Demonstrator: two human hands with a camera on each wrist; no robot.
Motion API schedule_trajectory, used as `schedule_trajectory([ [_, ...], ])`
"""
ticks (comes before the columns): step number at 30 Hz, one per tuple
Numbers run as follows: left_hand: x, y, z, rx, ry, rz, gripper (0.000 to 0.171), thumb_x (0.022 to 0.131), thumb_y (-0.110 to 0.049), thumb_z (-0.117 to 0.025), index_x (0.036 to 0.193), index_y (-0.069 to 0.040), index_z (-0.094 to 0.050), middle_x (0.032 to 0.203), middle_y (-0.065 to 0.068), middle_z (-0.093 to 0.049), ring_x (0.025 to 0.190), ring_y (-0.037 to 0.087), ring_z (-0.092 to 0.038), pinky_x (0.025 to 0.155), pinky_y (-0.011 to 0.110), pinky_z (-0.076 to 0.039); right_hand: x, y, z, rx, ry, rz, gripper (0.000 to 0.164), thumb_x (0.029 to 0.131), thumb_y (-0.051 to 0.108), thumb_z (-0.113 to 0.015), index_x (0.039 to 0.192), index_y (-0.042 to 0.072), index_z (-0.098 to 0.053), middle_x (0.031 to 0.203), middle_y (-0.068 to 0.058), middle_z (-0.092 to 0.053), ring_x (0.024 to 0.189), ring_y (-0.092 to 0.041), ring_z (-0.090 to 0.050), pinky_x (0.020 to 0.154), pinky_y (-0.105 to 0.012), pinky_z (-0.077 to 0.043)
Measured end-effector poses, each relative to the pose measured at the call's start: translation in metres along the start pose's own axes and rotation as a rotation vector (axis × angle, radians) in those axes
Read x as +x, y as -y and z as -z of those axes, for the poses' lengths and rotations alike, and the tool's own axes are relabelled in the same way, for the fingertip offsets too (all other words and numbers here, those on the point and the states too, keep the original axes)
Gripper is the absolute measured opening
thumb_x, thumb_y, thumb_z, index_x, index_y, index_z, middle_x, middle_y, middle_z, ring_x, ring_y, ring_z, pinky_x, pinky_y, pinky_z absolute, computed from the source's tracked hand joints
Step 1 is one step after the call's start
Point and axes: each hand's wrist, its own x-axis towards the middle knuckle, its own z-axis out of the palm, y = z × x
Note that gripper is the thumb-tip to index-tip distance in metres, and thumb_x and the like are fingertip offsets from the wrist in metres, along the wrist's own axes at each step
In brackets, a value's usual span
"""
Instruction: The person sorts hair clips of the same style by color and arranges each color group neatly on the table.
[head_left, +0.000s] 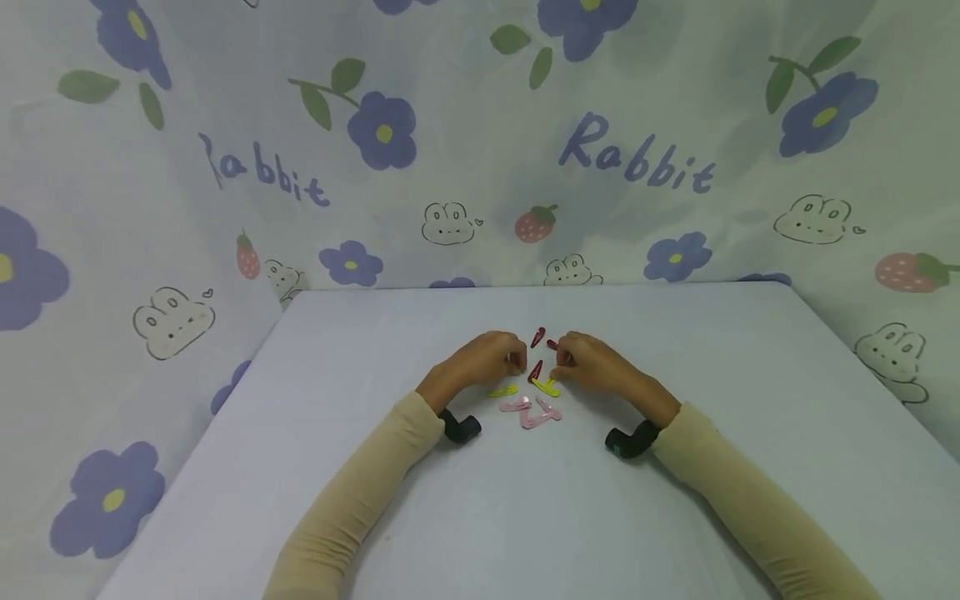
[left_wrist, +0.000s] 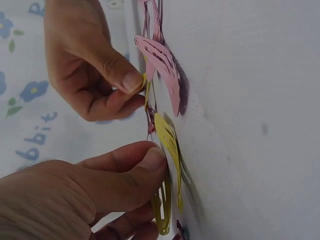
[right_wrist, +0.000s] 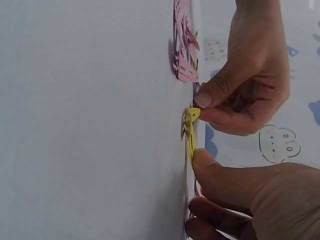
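In the head view my left hand [head_left: 489,358] is over the left side of a small group of hair clips. In the left wrist view, its thumb and fingers pinch a yellow hair clip [left_wrist: 164,212]. Another yellow clip [left_wrist: 170,142] lies beside that hand on the table. My right hand [head_left: 596,364] is on the group's right side. Seen from the right wrist, its thumb and fingers pinch the end of a yellow hair clip [right_wrist: 190,132]. Red clips [head_left: 537,337] lie between and beyond the hands, and pink clips [head_left: 537,415] lie nearer the body.
A white-covered table [head_left: 510,517] carries the clips. Behind and beside it hangs a printed curtain [head_left: 480,167] with flowers, rabbits and strawberries. Black wrist devices [head_left: 632,440] stick out below both wrists, close to the tabletop.
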Motion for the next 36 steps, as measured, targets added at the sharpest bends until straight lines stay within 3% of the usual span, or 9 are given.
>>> schedule_trajectory([
  [8,-0.006,-0.004,-0.001,-0.059,0.011,0.003,0.006,0.095,-0.012,-0.068,0.094,-0.018,-0.07,0.094,-0.007,-0.065,0.089,0.012,-0.057,0.085,0.027,-0.049,-0.005,0.001,0.001,0.049,0.055,-0.03,0.02,0.088,0.019,-0.077,0.088,0.008,-0.061,0.081,-0.003,-0.058,0.075,-0.016,-0.052,0.066,-0.028,-0.044],
  [14,-0.02,0.0,0.027,-0.149,-0.095,0.062,0.006,0.095,-0.013,-0.068,0.101,-0.012,-0.07,0.097,-0.002,-0.068,0.091,0.014,-0.061,0.08,0.028,-0.052,-0.002,0.003,0.012,0.137,0.044,-0.037,0.016,0.093,0.021,-0.072,0.094,0.009,-0.061,0.083,-0.002,-0.066,0.075,-0.016,-0.057,0.066,-0.029,-0.046],
  [19,-0.033,0.016,0.049,-0.202,-0.151,0.137,0.006,0.095,-0.016,-0.069,0.1,-0.013,-0.069,0.097,0.0,-0.07,0.088,0.015,-0.064,0.075,0.03,-0.051,0.002,0.011,0.022,0.182,-0.015,-0.035,0.013,0.094,0.018,-0.071,0.098,0.008,-0.063,0.085,-0.005,-0.072,0.077,-0.022,-0.067,0.064,-0.03,-0.049],
  [23,-0.044,0.034,0.06,-0.229,-0.204,0.201,0.007,0.094,-0.017,-0.07,0.101,-0.015,-0.068,0.097,0.001,-0.07,0.086,0.015,-0.066,0.075,0.033,-0.052,0.012,0.017,0.024,0.174,-0.076,0.036,0.011,0.096,0.016,-0.068,0.102,0.007,-0.065,0.086,-0.007,-0.071,0.079,-0.025,-0.067,0.063,-0.029,-0.049],
  [32,-0.064,0.065,0.069,-0.267,-0.269,0.318,0.01,0.093,-0.016,-0.071,0.102,-0.013,-0.072,0.102,0.004,-0.074,0.09,0.019,-0.071,0.082,0.038,-0.055,0.042,0.04,0.016,0.203,-0.075,0.077,0.012,0.098,0.015,-0.064,0.107,0.007,-0.066,0.092,-0.01,-0.073,0.085,-0.029,-0.071,0.072,-0.032,-0.056],
  [36,-0.07,0.073,0.072,-0.289,-0.282,0.348,0.011,0.093,-0.016,-0.07,0.103,-0.012,-0.073,0.102,0.006,-0.074,0.092,0.025,-0.072,0.081,0.037,-0.055,0.056,0.05,0.01,0.245,-0.065,0.072,0.011,0.098,0.016,-0.065,0.106,0.009,-0.065,0.092,-0.011,-0.073,0.084,-0.031,-0.07,0.066,-0.031,-0.057],
])
